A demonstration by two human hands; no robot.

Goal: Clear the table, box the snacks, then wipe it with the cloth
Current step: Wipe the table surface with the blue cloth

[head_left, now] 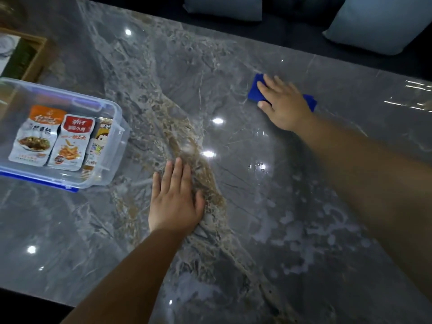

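Note:
A folded blue cloth (254, 90) lies on the grey marble table (233, 54) toward the far right. My right hand (284, 104) presses flat on it with straight fingers, covering its middle. My left hand (175, 199) rests flat on the tabletop near the centre, fingers straight, holding nothing. At the left stands a clear plastic box (109, 113) with blue clips, closed under a clear lid. Inside it lie three snack packets: an orange-topped one (35, 136), a red-topped one (72, 141) and a narrow one (100, 146).
Pale wet smears (304, 230) cover the table at the lower right. A wooden tray (39, 57) sits at the far left behind the box. Grey cushions (378, 22) lie beyond the table's far edge. The near table edge runs along the lower left.

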